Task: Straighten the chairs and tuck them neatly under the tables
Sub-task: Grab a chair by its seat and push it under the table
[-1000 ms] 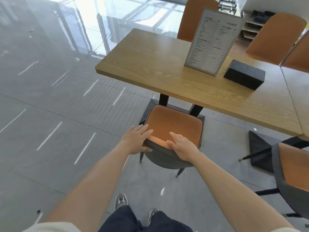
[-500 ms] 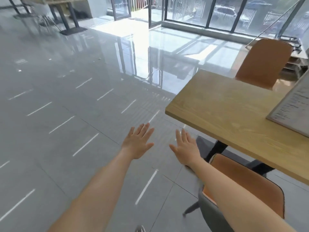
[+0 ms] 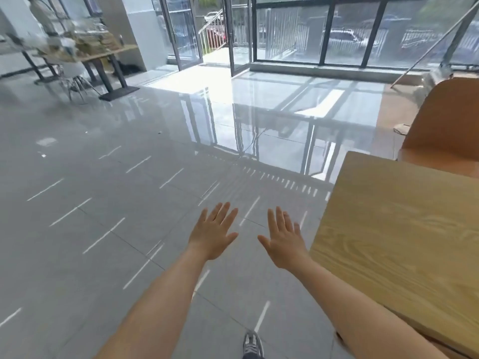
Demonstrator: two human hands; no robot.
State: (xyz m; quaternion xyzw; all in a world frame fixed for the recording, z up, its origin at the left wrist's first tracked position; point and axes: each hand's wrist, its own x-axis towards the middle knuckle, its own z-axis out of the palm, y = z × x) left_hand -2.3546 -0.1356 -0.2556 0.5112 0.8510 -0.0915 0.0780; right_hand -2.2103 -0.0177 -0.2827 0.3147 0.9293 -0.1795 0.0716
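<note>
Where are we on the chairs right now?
Nothing is in hand: left hand and right hand are open and empty over the floor. The orange chair stands beyond the wooden table. Across the room, the white chair at the far table looks left.

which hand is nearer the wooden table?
Right. The right hand hovers open just off the wooden table edge; the left hand hovers open farther out over the floor.
</note>
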